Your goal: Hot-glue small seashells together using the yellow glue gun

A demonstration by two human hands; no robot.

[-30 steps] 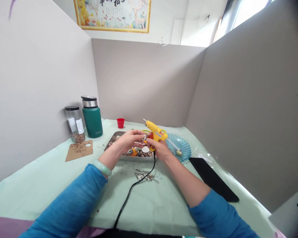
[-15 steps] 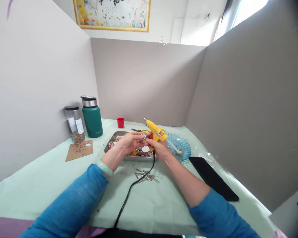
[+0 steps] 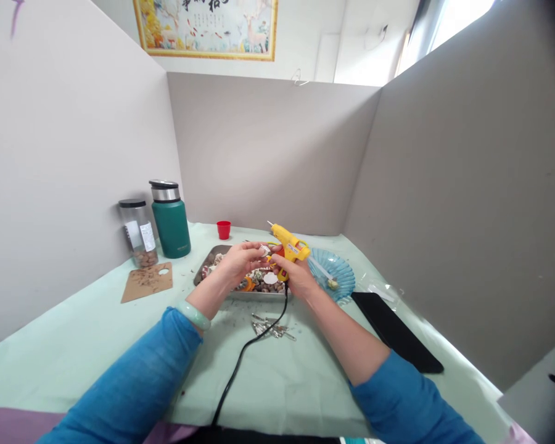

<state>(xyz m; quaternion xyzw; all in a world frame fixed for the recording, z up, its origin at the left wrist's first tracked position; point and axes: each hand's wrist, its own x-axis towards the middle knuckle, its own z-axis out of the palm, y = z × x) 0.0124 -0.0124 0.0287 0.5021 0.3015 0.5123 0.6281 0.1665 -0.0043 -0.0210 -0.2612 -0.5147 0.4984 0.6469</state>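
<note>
My right hand (image 3: pixel 300 279) is wrapped round the handle of a yellow glue gun (image 3: pixel 288 240), whose nozzle points up and to the left. A clear glue stick sticks out of its back. Between the fingertips of my left hand (image 3: pixel 238 264) is a small whitish piece (image 3: pixel 264 250), perhaps a shell; the fingers cover part of it. Both hands are above a metal tray (image 3: pixel 259 296) of shells and small stones, close together. From the gun's handle a black cord (image 3: pixel 240 361) runs down to the table's front edge, across a pile of metal hair clips (image 3: pixel 272 327).
To the right stand a blue glass plate (image 3: pixel 345 271) and a black flat slab (image 3: pixel 398 333). At left are a green bottle (image 3: pixel 171 225), a clear jar (image 3: pixel 139 234) and a brown board (image 3: pixel 147 282). A red cup (image 3: pixel 223 230) is behind the tray. Grey panels surround the table.
The whitish piece in my left hand has shifted slightly left, away from my right fingers, and shows more. The glue gun has hardly moved.
</note>
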